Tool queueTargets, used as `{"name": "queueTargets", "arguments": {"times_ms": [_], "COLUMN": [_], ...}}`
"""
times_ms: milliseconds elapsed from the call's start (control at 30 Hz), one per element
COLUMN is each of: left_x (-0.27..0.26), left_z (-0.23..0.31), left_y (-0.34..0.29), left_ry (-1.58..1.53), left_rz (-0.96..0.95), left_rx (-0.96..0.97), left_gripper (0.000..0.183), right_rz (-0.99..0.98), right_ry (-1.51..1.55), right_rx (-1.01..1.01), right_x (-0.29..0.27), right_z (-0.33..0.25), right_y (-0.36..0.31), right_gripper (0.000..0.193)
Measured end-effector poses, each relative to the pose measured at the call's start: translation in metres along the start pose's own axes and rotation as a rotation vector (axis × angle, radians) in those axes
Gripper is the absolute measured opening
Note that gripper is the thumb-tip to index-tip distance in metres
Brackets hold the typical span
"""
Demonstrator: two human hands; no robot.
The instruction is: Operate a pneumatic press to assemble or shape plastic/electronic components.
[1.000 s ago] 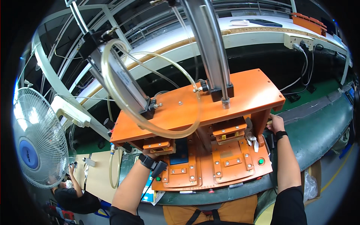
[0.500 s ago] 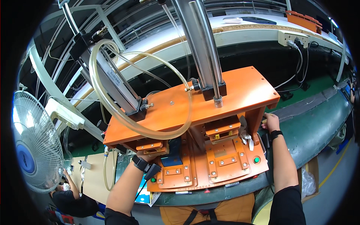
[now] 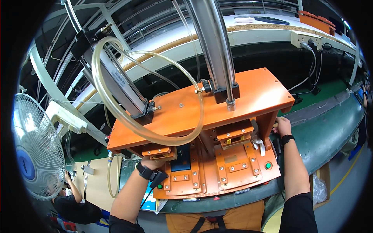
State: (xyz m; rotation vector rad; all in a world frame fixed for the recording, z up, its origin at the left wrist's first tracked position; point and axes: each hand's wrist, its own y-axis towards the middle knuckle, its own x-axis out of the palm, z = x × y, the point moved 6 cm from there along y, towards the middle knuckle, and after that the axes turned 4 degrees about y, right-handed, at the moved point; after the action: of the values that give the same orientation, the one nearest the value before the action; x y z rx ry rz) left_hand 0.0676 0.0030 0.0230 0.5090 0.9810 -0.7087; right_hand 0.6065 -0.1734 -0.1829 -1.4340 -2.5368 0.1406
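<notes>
An orange two-station press (image 3: 248, 91) stands in front of me. In its left station a dark, flat rectangular panel (image 3: 181, 163) lies in the orange fixture, its far part under the press head (image 3: 156, 150). My left hand (image 3: 152, 162) reaches in beside that panel, beneath the left press head, and its fingers are hidden. At the press's right side my right hand (image 3: 284, 126) is closed, with a small yellowish thing at its fingertips that I cannot make out. The right station's fixture (image 3: 237, 166) holds no panel. Green buttons (image 3: 268, 166) sit at the front corners.
Metal cylinders (image 3: 211, 46) and a looping clear hose (image 3: 101, 93) rise above the press. A fan (image 3: 37, 151) stands at left, near another person (image 3: 75, 204). White cloth (image 3: 259, 144) hangs inside the right leg. A green bench surface (image 3: 326, 128) extends right.
The dark panel, tilted before, now lies flatter in the left fixture. My left hand stays beside it under the press head. My right hand stays at the press's right side.
</notes>
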Motion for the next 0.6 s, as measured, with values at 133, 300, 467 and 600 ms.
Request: {"name": "queueTargets", "arguments": {"times_ms": [133, 300, 467, 600], "left_x": [0.002, -0.002, -0.010, -0.002], "left_z": [0.015, 0.026, 0.049, 0.035], "left_y": [-0.016, -0.033, -0.071, -0.116], "left_ry": [0.120, -0.034, 0.046, 0.062], "left_rz": [-0.132, -0.122, -0.001, 0.112], "left_rx": [-0.096, -0.151, 0.141, 0.099], "left_gripper": [0.049, 0.045, 0.044, 0.044], "right_rz": [0.000, -0.017, 0.005, -0.029], "right_ry": [0.006, 0.001, -0.008, -0.058], "right_rx": [-0.005, 0.006, -0.009, 0.040], "right_x": [0.001, 0.001, 0.000, 0.004], "right_z": [0.002, 0.002, 0.001, -0.001], "right_y": [0.001, 0.001, 0.000, -0.002], "right_gripper": [0.027, 0.028, 0.028, 0.029]}}
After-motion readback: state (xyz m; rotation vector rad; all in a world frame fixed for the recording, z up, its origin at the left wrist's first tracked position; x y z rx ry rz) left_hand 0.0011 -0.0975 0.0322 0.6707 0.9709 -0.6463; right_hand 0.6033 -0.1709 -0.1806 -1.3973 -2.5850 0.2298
